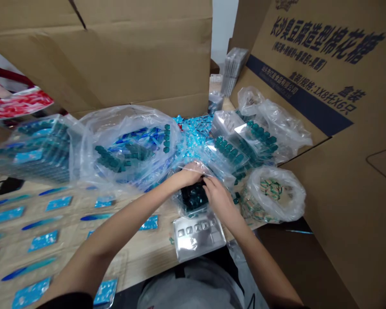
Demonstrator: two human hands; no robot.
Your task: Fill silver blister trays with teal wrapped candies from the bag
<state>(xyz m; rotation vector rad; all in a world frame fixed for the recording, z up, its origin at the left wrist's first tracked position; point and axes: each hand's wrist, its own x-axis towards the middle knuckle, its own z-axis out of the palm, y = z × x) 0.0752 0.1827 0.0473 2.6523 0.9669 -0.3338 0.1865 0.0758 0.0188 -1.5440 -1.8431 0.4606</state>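
My left hand gripping a clear bag of dark teal pieces, right hand pinching its mouth, silver tray below

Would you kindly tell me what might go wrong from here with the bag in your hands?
The silver moulded tray sits at the near edge of the wooden table, just below the right hand, so a slip might knock it off. The clear bag of dark teal pieces, gripped with the left hand too, could spill them if it slips. The left forearm lies close to the blue packets, which it might sweep aside.
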